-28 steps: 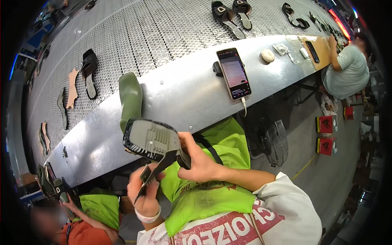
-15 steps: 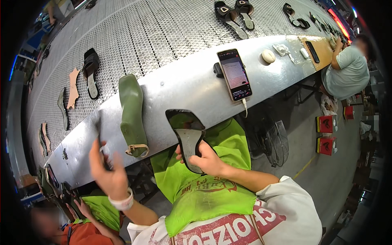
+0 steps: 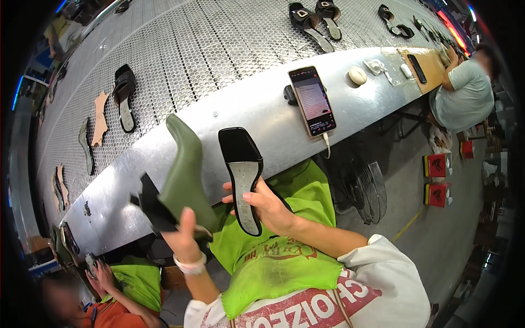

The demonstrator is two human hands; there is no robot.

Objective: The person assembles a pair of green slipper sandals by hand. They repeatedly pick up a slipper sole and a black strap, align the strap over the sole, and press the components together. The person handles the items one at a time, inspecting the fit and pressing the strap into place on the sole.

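Observation:
My right hand [image 3: 272, 209] is closed round the heel part of a black slide sandal [image 3: 245, 191], holding it upright with its pale insole facing me. The sandal's glossy black strap points toward the bench. My left hand [image 3: 183, 238], with a white band on the wrist, is closed on a black piece [image 3: 156, 205] that is smeared by motion, so its kind is unclear. Right against that piece and the hand leans a green shoe last [image 3: 183, 164], tilted, its lower end near the bench's front edge. Some left-hand fingers are hidden.
A phone [image 3: 313, 101] stands on the metal bench [image 3: 262, 106], a cable running down from it. A round white object [image 3: 357, 76] lies beyond. Sandals [image 3: 124, 98] and cut pieces [image 3: 100, 119] lie on the mesh surface. Co-workers sit left and right; a fan [image 3: 367, 188] stands below.
The green last has swung from lying on the bench to a tilted pose, its lower end shifting right. My left hand moved right and down toward it. The sandal turned to show its strap's top.

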